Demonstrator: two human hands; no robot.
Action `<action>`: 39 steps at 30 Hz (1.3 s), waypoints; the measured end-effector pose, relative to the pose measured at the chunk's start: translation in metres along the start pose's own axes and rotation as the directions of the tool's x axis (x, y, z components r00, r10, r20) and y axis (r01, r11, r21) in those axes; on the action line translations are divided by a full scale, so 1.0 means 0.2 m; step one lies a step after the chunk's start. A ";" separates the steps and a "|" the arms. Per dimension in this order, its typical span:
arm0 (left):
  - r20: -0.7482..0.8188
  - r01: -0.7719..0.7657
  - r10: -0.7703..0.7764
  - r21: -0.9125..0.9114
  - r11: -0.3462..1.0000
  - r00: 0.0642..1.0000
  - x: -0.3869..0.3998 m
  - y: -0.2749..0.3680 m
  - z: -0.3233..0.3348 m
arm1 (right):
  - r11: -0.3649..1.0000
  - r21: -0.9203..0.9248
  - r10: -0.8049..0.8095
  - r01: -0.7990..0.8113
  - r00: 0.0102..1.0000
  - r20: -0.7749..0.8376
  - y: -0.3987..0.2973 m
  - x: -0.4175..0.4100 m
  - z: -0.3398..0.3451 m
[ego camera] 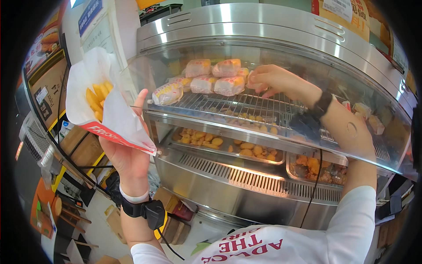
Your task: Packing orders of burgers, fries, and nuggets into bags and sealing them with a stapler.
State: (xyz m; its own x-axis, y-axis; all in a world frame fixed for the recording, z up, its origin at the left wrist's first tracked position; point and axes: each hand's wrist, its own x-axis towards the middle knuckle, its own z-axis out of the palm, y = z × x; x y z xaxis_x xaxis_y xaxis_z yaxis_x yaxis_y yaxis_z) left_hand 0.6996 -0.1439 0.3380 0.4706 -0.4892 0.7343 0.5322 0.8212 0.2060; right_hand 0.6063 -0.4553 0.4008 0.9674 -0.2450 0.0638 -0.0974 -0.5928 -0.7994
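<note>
My left hand [127,156] holds up a white and red paper bag [120,123] of French fries [98,99], its mouth open. It is outside the curved glass of a steel food warmer, at the left. Inside the warmer, my right hand [268,79] reaches to the right end of a pile of paper-wrapped burgers [229,85]. Its fingers are around a wrapped burger [253,82], which they partly cover. Several more wrapped burgers are stacked on the wire rack [211,101] to the left. Both wrists wear black straps.
Below the rack, metal trays hold nuggets [246,148] and fried chicken pieces [310,165]. The tilted glass panel [333,142] crosses in front of my right forearm. More wrapped items [376,123] lie at the rack's right. Cardboard boxes [49,89] and a wooden stool [67,211] are at left.
</note>
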 end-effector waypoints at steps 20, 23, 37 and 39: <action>-0.162 -0.077 0.122 0.260 0.963 0.979 -0.05 0.03 0.01 | 0.846 -0.530 -0.142 0.055 0.982 -0.125 0.09 0.51 0.26; -0.197 -0.061 0.117 0.270 0.961 0.973 -0.05 0.02 0.00 | 0.758 -0.651 -0.219 0.035 0.954 -0.203 0.09 0.56 0.27; -0.203 -0.018 0.107 0.397 0.918 0.973 -0.08 0.05 -0.03 | 0.942 0.294 0.048 -0.161 0.932 0.358 -0.04 0.33 0.35; -0.202 -0.096 0.202 0.438 0.894 0.958 -0.07 0.04 -0.03 | 0.930 0.349 0.000 -0.117 0.948 0.319 -0.02 0.26 0.33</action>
State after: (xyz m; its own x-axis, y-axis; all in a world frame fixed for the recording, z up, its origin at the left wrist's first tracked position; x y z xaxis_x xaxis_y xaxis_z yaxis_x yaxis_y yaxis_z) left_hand 0.7009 -0.1329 0.3249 0.7005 -0.3624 0.6147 0.1222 0.9096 0.3971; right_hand 0.6723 -0.4145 0.3685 0.9915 0.0127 -0.1297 -0.1222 -0.2549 -0.9592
